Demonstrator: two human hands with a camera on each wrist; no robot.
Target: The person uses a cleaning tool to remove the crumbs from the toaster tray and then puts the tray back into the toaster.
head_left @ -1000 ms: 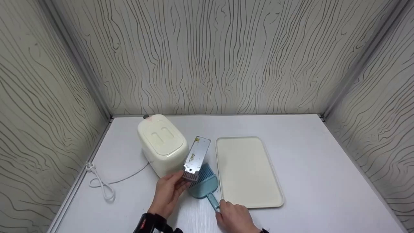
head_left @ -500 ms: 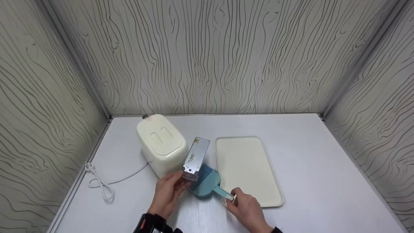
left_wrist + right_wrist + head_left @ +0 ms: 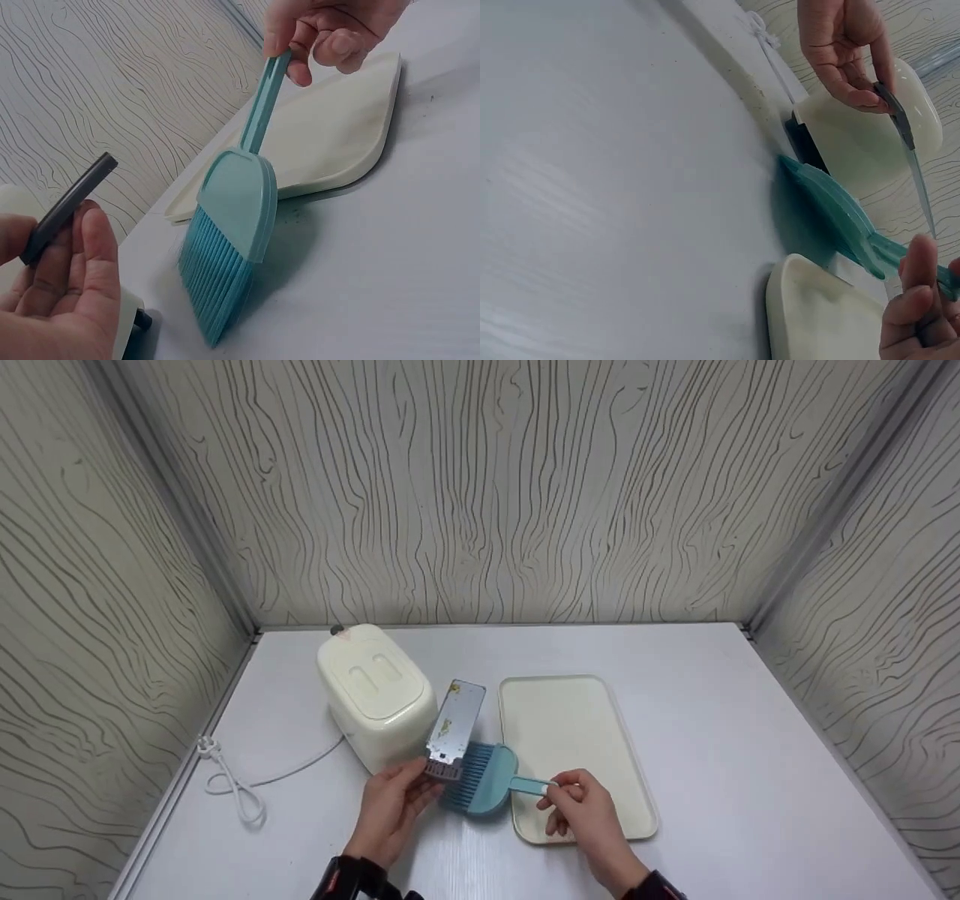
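My left hand [image 3: 386,810] grips the dark slotted end of a flat metal crumb tray [image 3: 459,716], which is tilted and has yellow-brown stains on its face. In the right wrist view this crumb tray [image 3: 921,184] shows edge-on. A small teal brush [image 3: 493,784] reaches below it, its bristles overlapped by the crumb tray in the head view. My right hand [image 3: 592,817] pinches the end of the brush's handle, over the cream serving tray. The left wrist view shows the bristles [image 3: 214,274] pointing down close over the table.
A cream two-slot toaster [image 3: 379,686] with a covered top stands left of the crumb tray. Its white cord [image 3: 292,771] and plug lie farther left. A shallow cream serving tray [image 3: 574,720] lies to the right. Small specks dot the table, with patterned walls around it.
My right hand has moved right and up, over the serving tray's edge. The brush has swung from a downward-slanting handle to a nearly level one. The left hand and crumb tray barely moved.
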